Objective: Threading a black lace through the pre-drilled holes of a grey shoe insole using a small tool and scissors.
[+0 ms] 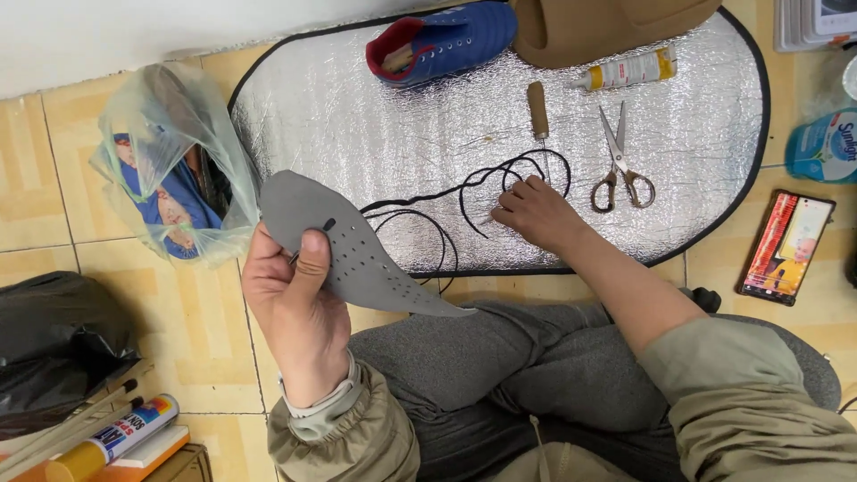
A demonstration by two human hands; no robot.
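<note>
A silver quilted foil mat with black edging [357, 116] is spread on the tiled floor, seemingly as a work surface. Beyond the right fingers, a blue and red sports shoe [442, 40] is laid on its side. A grey perforated insole-shaped piece of sheet material [353, 245] is held raised in the left hand [295, 299], pinched between thumb and fingers, holes turned upward, probably for inspection. The right hand [536, 212] is rested on the mat, fingers curled together over a loose black cord [473, 183]; whether it is pinched cannot be told. Just right of those fingers lie steel scissors [618, 161]; just beyond, a wooden-handled awl [538, 112], kept within reach.
</note>
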